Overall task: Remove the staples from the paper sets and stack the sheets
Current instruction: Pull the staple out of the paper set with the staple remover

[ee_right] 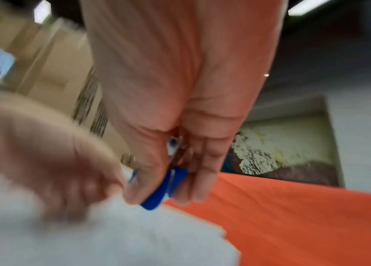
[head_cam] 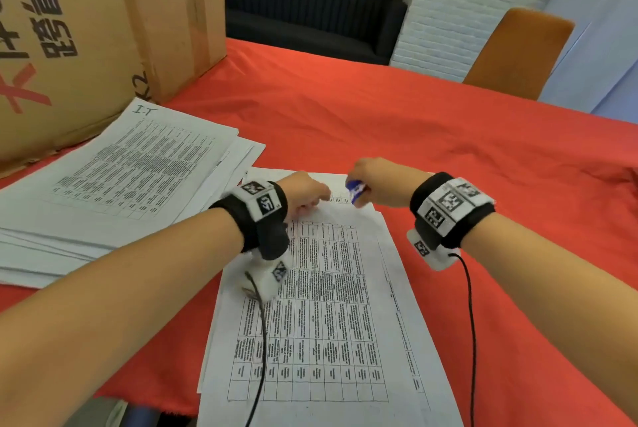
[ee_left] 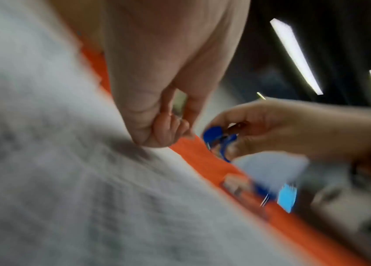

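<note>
A stapled paper set printed with tables lies on the red tablecloth in front of me. My left hand rests on its far end with fingers curled; in the left wrist view the knuckles press the paper, and nothing shows inside them. Just right of it, my right hand grips a blue staple remover over the set's far right corner. The right wrist view shows the remover between thumb and fingers, its tip close above the paper. No staple is visible.
A loose stack of printed sheets lies at the left, against a large cardboard box. Red tablecloth stretches right and far. An orange chair stands at the table's far right edge, a black sofa beyond.
</note>
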`<state>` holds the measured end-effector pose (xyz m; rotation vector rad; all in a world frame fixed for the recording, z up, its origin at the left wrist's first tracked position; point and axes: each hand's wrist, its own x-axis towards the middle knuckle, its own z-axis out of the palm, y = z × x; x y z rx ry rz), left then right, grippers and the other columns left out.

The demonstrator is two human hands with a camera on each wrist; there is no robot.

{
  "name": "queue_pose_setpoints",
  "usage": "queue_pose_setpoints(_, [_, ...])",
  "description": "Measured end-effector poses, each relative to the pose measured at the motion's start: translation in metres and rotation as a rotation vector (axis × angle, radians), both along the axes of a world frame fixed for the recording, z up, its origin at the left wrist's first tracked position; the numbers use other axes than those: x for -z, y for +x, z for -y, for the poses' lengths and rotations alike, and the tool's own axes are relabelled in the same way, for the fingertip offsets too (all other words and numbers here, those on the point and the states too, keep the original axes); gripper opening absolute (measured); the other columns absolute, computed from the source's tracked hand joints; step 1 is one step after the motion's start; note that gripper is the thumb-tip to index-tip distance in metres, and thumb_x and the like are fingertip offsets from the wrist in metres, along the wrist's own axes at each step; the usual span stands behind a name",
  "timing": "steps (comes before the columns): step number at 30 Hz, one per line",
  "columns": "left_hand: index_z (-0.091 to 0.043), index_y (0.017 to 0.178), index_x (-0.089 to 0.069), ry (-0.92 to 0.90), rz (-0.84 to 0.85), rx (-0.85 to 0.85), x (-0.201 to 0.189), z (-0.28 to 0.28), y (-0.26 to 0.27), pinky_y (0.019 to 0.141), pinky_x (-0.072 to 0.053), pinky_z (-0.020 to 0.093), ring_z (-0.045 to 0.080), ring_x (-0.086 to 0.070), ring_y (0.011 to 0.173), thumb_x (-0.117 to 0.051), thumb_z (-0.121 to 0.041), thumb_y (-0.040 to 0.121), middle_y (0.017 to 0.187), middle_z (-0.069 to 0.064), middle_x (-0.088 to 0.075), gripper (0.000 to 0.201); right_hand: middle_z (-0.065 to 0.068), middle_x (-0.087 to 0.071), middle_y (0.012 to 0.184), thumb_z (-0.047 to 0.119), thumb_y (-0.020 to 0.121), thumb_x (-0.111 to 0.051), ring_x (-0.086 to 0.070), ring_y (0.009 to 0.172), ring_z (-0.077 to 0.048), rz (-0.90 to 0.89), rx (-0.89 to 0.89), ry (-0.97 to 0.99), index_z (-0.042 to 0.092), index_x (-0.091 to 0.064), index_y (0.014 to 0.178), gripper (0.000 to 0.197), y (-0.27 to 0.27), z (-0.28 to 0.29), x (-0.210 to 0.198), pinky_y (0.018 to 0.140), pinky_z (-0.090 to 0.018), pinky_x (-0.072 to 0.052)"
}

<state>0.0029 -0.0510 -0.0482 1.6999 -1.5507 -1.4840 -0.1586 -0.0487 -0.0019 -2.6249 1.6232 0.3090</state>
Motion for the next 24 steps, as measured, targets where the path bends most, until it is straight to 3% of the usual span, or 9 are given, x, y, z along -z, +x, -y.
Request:
queue_pose_setpoints(1, [-0.003,0.088,-0.063,-0.143,0.244,0.115,0.000,0.003,-0.001,0.052,-0.040,0.025,0.017,-0.050,0.065,-0.062,-0.020,0.088,0.080,0.005,-0.061,0.017,-0.010,-0.053,0.117,0.021,0.086,-0.069,-0.053,0.107,-0.029,-0.054,-0.004,0.031,0.009,-0.061,0.119,0.036,0.000,-0.001,0.008,0.087,-0.035,-0.044])
queue_pose_setpoints(3, [-0.002,0.101,-0.065,-0.259,0.499,0.286,-0.001,0.005,-0.004,0.068,-0.048,0.029,0.021,-0.058,0.082,-0.070,-0.022,0.082,0.100,0.008,-0.067,0.029,-0.009,-0.051,0.120,0.022,0.085,-0.069,-0.053,0.107,-0.028,-0.061,-0.021,0.071,0.009,-0.059,0.122,0.040,0.002,-0.002,0.019,0.084,-0.031,-0.042])
queue_pose_setpoints(5, [-0.005,0.105,-0.063,-0.290,0.597,0.383,-0.002,0.003,-0.008,0.068,-0.045,0.027,0.020,-0.056,0.084,-0.072,-0.029,0.081,0.100,0.006,-0.063,0.035,-0.008,-0.051,0.119,0.021,0.086,-0.069,-0.053,0.105,-0.026,-0.065,-0.042,0.082,0.010,-0.058,0.124,0.041,0.006,-0.002,0.022,0.079,-0.028,-0.039])
queue_pose_setpoints(8, [-0.008,0.103,-0.060,-0.298,0.682,0.447,-0.001,0.001,-0.013,0.058,-0.037,0.025,0.019,-0.051,0.077,-0.068,-0.040,0.083,0.092,0.005,-0.057,0.039,-0.008,-0.051,0.118,0.020,0.087,-0.067,-0.054,0.105,-0.028,-0.148,-0.079,0.094,0.009,-0.058,0.120,0.036,0.014,-0.001,0.022,0.083,-0.034,-0.045])
queue_pose_setpoints(12, [-0.005,0.111,-0.060,-0.315,0.778,0.486,0.000,0.002,-0.016,0.067,-0.039,0.028,0.020,-0.050,0.079,-0.063,-0.044,0.086,0.081,0.003,-0.053,0.047,-0.007,-0.050,0.115,0.017,0.091,-0.061,-0.055,0.100,-0.028,-0.192,-0.107,0.093,0.008,-0.058,0.115,0.026,0.016,-0.001,0.026,0.083,-0.039,-0.047])
queue_pose_setpoints(16, [-0.010,0.075,-0.052,-0.326,0.827,0.534,0.001,0.006,-0.019,0.057,-0.037,0.026,0.019,-0.047,0.063,-0.060,-0.042,0.088,0.062,0.001,-0.042,0.036,-0.007,-0.047,0.113,0.011,0.093,-0.054,-0.057,0.088,-0.026,-0.232,-0.151,0.065,0.008,-0.058,0.112,0.020,0.020,-0.004,0.030,0.073,-0.036,-0.046])
queue_pose_setpoints(19, [-0.012,0.068,-0.046,-0.331,0.847,0.560,0.003,0.008,-0.019,0.063,-0.037,0.028,0.020,-0.047,0.071,-0.060,-0.042,0.088,0.063,0.001,-0.043,0.039,-0.007,-0.045,0.115,0.015,0.094,-0.054,-0.053,0.082,-0.023,-0.265,-0.144,0.060,0.009,-0.058,0.114,0.022,0.023,-0.004,0.029,0.068,-0.033,-0.043])
queue_pose_setpoints(21, [-0.009,0.087,-0.057,-0.337,0.848,0.574,0.003,0.009,-0.019,0.062,-0.038,0.027,0.020,-0.048,0.075,-0.059,-0.043,0.089,0.074,0.002,-0.049,0.035,-0.006,-0.046,0.115,0.017,0.092,-0.058,-0.052,0.086,-0.023,-0.237,-0.126,0.078,0.010,-0.056,0.118,0.027,0.020,-0.002,0.027,0.070,-0.032,-0.042])
queue_pose_setpoints(24, [-0.005,0.119,-0.057,-0.371,0.857,0.581,0.003,0.009,-0.018,0.072,-0.039,0.028,0.020,-0.050,0.086,-0.057,-0.046,0.089,0.097,0.004,-0.053,0.051,-0.005,-0.046,0.115,0.017,0.091,-0.060,-0.051,0.085,-0.021,-0.218,-0.125,0.085,0.010,-0.055,0.120,0.030,0.017,-0.002,0.026,0.070,-0.032,-0.041])
